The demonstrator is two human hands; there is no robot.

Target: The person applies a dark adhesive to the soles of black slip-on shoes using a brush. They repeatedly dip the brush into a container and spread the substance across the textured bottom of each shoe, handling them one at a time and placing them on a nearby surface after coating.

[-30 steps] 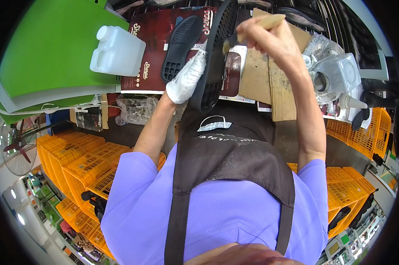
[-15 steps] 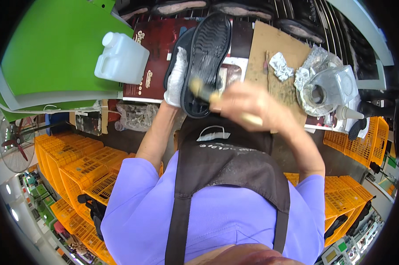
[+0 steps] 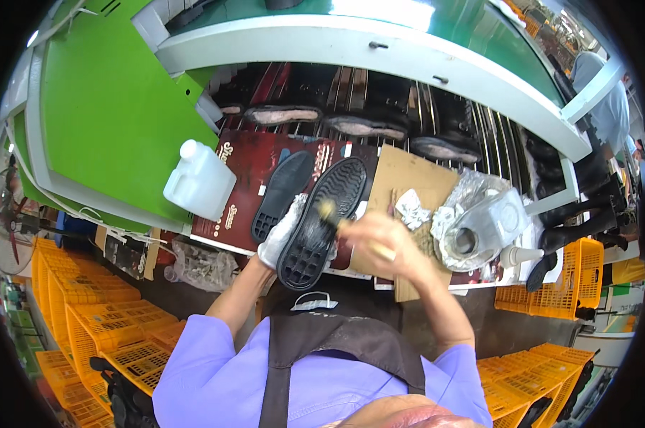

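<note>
My left hand (image 3: 278, 237), in a white glove, is closed around the left edge of a black shoe sole (image 3: 304, 246). The sole is tilted, with its wavy-patterned end away from me and its end of square hollows near me. My bare right hand (image 3: 385, 239) grips a small brush by its pale handle; the brush head (image 3: 326, 209) is at the sole's middle, slightly blurred. Whether the bristles touch it I cannot tell. Left of the held sole, a second black sole (image 3: 288, 187) lies on a dark red box panel (image 3: 240, 167).
A white plastic jug (image 3: 201, 182) stands at the left. On the right are a cardboard sheet (image 3: 401, 171), crumpled foil (image 3: 411, 209) and a clear container (image 3: 497, 225) lying on its side in foil. Black footwear (image 3: 365, 128) lines the rack behind. Orange crates (image 3: 550, 282) stand around.
The view has tilted up, bringing the frame behind the rack into sight. My right hand has moved the brush along the sole toward its far end. My left hand still holds the sole.
</note>
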